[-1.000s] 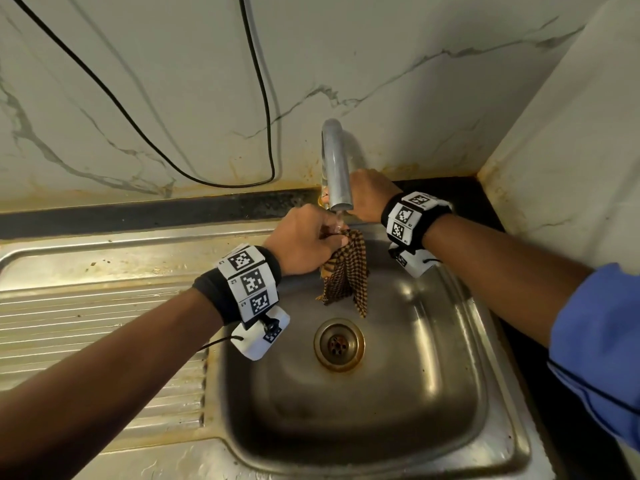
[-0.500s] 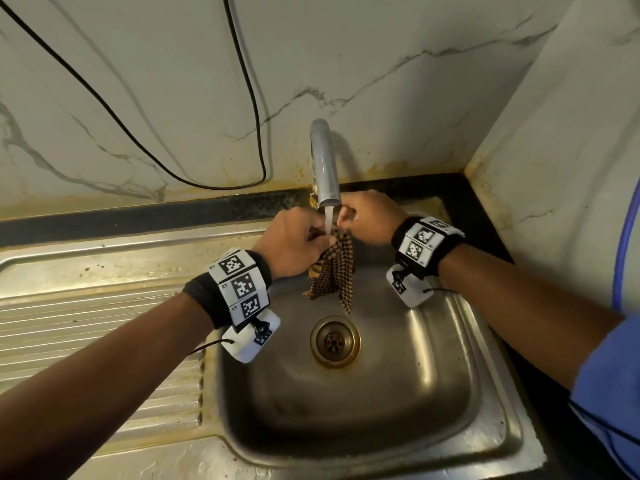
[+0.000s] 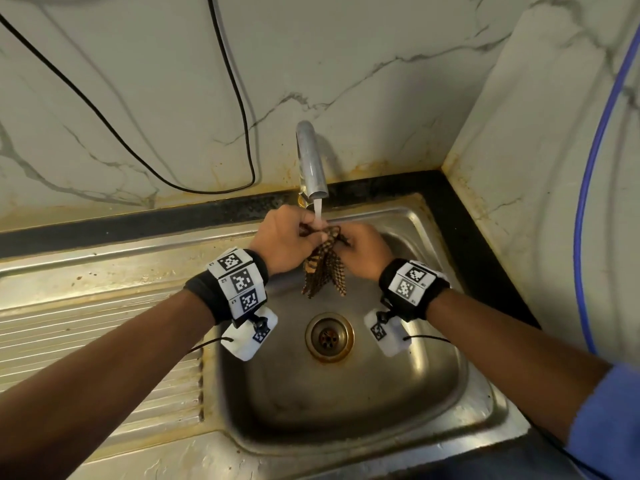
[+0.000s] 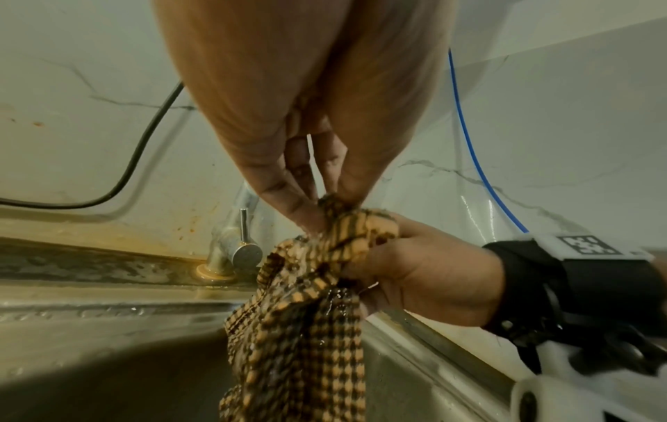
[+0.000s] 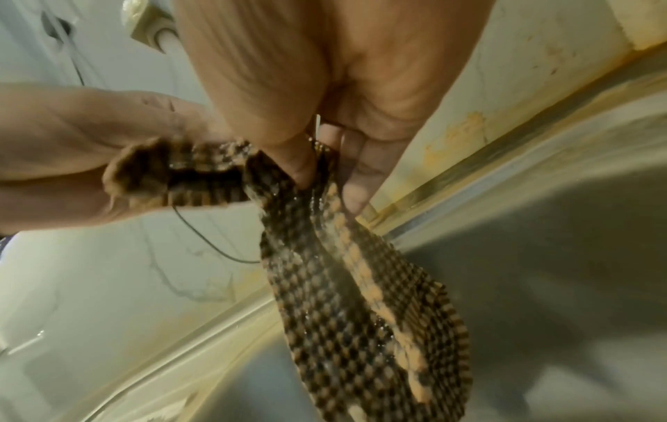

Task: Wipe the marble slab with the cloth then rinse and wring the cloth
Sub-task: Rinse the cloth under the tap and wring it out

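Observation:
A wet orange-and-black checked cloth (image 3: 323,268) hangs over the steel sink (image 3: 426,393), its top bunched under the water stream (image 3: 317,213) from the tap (image 3: 310,161). My left hand (image 3: 285,242) pinches the cloth's top edge from the left, and my right hand (image 3: 362,249) grips the bunched top from the right. In the left wrist view, my left hand's fingertips (image 4: 307,217) pinch the cloth (image 4: 299,328) while the right hand (image 4: 426,274) curls round it. The right wrist view shows the cloth (image 5: 361,299) dangling from my right hand's fingers (image 5: 307,168).
A drain (image 3: 329,337) lies below the cloth. A ribbed draining board (image 3: 69,327) stretches left of the basin. Marble walls (image 3: 138,81) close the back and right. A black cable (image 3: 239,109) loops down the back wall, and a blue cord (image 3: 588,202) hangs at right. The tap lever (image 4: 243,228) stands behind.
My right hand came off the tap area and took hold of the cloth beside my left hand. Water now runs onto the cloth, and both hands have shifted slightly toward me.

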Available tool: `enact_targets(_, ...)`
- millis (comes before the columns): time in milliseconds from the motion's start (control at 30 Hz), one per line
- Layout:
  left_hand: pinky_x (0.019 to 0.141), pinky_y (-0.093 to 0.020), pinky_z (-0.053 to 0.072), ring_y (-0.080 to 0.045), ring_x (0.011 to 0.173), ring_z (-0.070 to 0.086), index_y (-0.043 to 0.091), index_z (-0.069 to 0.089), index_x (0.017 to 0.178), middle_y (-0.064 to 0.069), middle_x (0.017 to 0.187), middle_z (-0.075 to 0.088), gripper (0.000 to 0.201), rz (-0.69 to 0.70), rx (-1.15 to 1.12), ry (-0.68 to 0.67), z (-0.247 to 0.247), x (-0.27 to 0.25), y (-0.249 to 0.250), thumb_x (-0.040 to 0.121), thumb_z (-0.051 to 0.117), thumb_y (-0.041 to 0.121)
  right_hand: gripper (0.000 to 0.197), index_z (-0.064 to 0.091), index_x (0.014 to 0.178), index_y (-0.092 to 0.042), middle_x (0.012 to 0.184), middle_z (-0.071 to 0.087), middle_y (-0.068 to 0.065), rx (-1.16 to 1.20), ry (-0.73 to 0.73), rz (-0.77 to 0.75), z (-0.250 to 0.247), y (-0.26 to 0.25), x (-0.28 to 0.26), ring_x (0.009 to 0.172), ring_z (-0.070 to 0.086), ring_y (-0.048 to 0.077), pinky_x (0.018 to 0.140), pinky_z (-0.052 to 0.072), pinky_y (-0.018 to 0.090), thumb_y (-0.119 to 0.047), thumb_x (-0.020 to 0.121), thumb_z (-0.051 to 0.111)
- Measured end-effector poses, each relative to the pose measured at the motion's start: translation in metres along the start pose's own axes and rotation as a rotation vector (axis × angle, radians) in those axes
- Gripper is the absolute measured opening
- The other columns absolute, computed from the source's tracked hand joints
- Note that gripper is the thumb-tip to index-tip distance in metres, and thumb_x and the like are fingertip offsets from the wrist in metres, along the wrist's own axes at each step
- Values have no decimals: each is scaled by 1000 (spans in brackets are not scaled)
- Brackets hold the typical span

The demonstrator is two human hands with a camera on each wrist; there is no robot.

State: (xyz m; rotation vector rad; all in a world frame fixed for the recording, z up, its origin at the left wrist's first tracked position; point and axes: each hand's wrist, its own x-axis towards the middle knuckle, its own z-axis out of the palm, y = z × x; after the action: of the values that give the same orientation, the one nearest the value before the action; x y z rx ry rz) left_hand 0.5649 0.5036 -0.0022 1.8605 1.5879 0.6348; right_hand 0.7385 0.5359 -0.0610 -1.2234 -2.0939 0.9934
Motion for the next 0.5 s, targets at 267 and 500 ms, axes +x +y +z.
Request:
enact_targets(267, 78, -20, 50, -12, 86, 63, 25, 62, 98, 1, 91, 66, 28, -33, -214, -58, 5, -15, -26, 82, 66, 3, 36, 73, 105, -18, 106, 72, -1, -85, -49, -32, -18, -15, 11, 102, 63, 8, 94, 50, 29, 6, 87, 52)
enact_targets(500, 95, -40, 48, -20, 112, 54, 22, 42, 134, -3, 124, 55, 82, -53, 22, -78, 21, -5, -48, 65, 84, 29, 42, 77, 95, -16, 105, 74, 1, -53, -108, -123, -33, -37, 7, 100, 64, -1, 90, 41, 3, 12, 81, 48)
